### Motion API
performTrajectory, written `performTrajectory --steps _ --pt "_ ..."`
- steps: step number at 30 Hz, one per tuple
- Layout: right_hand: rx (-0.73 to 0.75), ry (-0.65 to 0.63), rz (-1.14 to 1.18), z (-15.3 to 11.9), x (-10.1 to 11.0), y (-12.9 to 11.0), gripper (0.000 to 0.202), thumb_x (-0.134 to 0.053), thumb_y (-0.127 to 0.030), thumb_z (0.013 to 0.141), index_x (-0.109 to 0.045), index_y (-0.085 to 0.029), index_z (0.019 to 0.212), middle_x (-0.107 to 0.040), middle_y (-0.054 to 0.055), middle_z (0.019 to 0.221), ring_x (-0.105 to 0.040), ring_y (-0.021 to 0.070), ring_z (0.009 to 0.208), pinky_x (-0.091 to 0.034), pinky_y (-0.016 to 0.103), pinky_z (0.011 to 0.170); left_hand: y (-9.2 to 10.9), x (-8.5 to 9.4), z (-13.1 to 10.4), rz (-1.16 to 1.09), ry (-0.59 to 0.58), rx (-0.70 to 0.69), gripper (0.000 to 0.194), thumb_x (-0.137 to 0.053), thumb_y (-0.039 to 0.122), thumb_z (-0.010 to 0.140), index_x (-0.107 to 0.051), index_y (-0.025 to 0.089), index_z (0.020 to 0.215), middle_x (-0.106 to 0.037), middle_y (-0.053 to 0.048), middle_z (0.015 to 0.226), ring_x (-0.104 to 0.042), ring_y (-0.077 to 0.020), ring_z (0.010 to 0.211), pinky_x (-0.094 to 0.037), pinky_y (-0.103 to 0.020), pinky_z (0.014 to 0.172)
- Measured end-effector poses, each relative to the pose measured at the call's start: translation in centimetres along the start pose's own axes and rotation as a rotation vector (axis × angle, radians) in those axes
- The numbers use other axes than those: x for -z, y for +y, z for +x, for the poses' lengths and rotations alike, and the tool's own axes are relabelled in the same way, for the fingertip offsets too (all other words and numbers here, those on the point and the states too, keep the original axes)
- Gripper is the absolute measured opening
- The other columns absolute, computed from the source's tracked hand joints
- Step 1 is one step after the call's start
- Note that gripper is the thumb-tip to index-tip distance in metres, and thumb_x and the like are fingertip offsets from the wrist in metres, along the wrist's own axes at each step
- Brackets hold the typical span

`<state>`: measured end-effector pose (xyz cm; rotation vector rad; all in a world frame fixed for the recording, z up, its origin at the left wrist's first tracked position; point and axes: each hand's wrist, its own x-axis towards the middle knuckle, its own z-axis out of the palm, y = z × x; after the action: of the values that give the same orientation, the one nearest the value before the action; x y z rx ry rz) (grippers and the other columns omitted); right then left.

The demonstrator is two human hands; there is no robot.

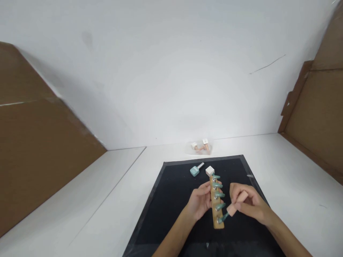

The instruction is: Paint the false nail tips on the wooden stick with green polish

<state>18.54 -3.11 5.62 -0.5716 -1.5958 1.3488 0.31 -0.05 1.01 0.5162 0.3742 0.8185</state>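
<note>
My left hand (200, 200) grips a narrow wooden nail display stand (215, 203) from its left side, fingers partly behind it. Several teal false nail tips (220, 195) stick out to the right from small silvery mounts along the stand. Pinched in my right hand (248, 203) is a nail polish brush with a peach-coloured block handle (242, 197). Its teal end points down and left at the mount nearest me; whether the bristles touch the nail tip there is hard to make out. Just beyond the stand's far end sits a white square bottle (209, 170).
A small teal polish bottle with a silvery neck (195, 170) lies on the black mat (171, 200). Behind the mat, a clear plastic bag or tray (199, 150) holds white and peach-coloured pieces. Brown cardboard panels (40, 142) border both sides, and a white wall (171, 71) stands behind.
</note>
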Motion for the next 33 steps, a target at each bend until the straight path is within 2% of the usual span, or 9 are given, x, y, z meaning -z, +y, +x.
performTrajectory --steps 8,15,20,27,33 --pt "-0.017 0.058 -0.018 0.0 0.1 0.3 0.026 -0.058 -0.041 0.078 -0.054 -0.018 0.066 -0.048 0.000 0.061 -0.046 0.0137 0.054 -0.033 0.025 0.049 0.0 0.0 -0.2 -0.008 -0.015 -0.012 0.026 -0.055 0.016 0.072 -0.064 0.006 0.094 -0.068 -0.008 0.076 -0.063 -0.0154 0.066 -0.050 -0.028 0.064" --pt "-0.002 0.216 0.037 -0.1 0.3 0.9 0.024 -0.060 -0.037 0.077 -0.053 -0.018 0.064 -0.044 -0.002 0.060 -0.038 0.0102 0.046 -0.027 0.024 0.043 0.0 0.2 -0.2 0.003 -0.020 -0.005 0.025 -0.054 0.017 0.073 -0.063 0.007 0.094 -0.068 -0.009 0.076 -0.063 -0.0149 0.066 -0.049 -0.027 0.063" --pt "0.018 0.307 0.051 0.1 0.4 1.0 0.020 -0.060 -0.035 0.078 -0.056 -0.019 0.068 -0.043 -0.002 0.062 -0.038 0.0099 0.047 -0.026 0.023 0.041 0.1 0.1 -0.3 0.012 -0.008 0.006 0.025 -0.053 0.017 0.073 -0.062 0.008 0.095 -0.067 -0.009 0.077 -0.062 -0.0156 0.067 -0.049 -0.029 0.064" --pt "0.063 0.299 0.065 0.3 0.2 1.2 0.013 -0.060 -0.032 0.079 -0.059 -0.020 0.075 -0.045 -0.002 0.068 -0.038 0.0076 0.044 -0.028 0.022 0.040 -0.1 0.1 -0.1 0.046 -0.020 0.001 0.026 -0.054 0.018 0.073 -0.063 0.009 0.095 -0.066 -0.007 0.076 -0.062 -0.0158 0.064 -0.049 -0.030 0.063" --pt "0.028 0.271 0.004 0.3 0.0 0.6 0.015 -0.061 -0.034 0.078 -0.060 -0.020 0.076 -0.047 -0.001 0.069 -0.039 0.0083 0.046 -0.031 0.023 0.041 -0.1 -0.1 0.0 0.025 -0.042 0.000 0.024 -0.055 0.017 0.073 -0.063 0.009 0.095 -0.067 -0.007 0.077 -0.063 -0.0155 0.066 -0.050 -0.029 0.064"
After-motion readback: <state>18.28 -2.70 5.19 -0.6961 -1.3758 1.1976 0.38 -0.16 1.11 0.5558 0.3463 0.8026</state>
